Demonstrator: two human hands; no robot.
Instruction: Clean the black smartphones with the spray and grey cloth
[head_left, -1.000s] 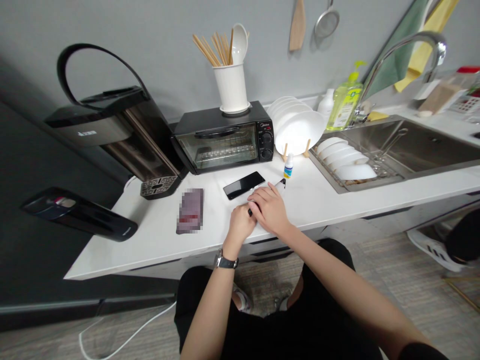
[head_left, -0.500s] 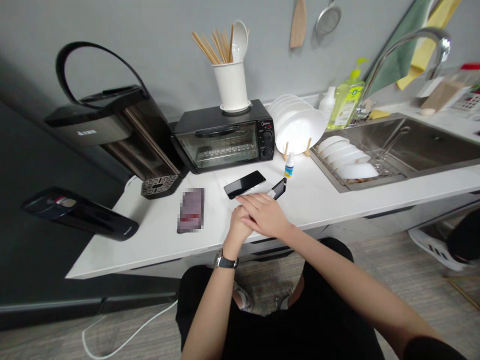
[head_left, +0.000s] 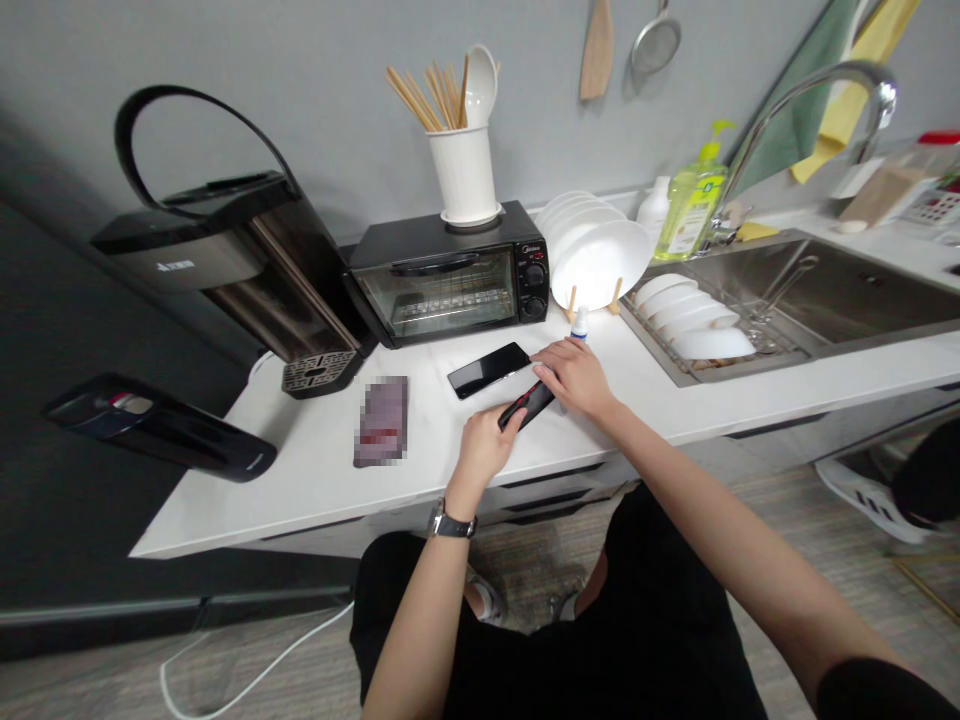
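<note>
My left hand [head_left: 486, 446] is closed round the lower end of a slim black phone [head_left: 528, 404], which has a red mark along its edge and is tilted above the counter. Over the upper end of the phone lies my right hand [head_left: 576, 374], fingers bent and thumb touching it. A pale patch shows by the right fingertips; I cannot make out what it is. Another phone [head_left: 489, 370], dark screen up, rests flat just behind my hands. The small white-capped bottle [head_left: 579, 324] stands behind my right hand, its lower part hidden.
A blurred-out flat item [head_left: 382, 420] and a dark thermos [head_left: 165, 428] lie to the left. Behind stand a drink machine [head_left: 247, 270], a toaster oven [head_left: 450, 285] with a utensil holder [head_left: 463, 175], and racked plates [head_left: 600, 262]. At right is the sink [head_left: 862, 290] with bowls [head_left: 694, 310].
My hands were laid one over the other; they have come apart. The right hand moved right and back, and the phone now shows between both hands.
</note>
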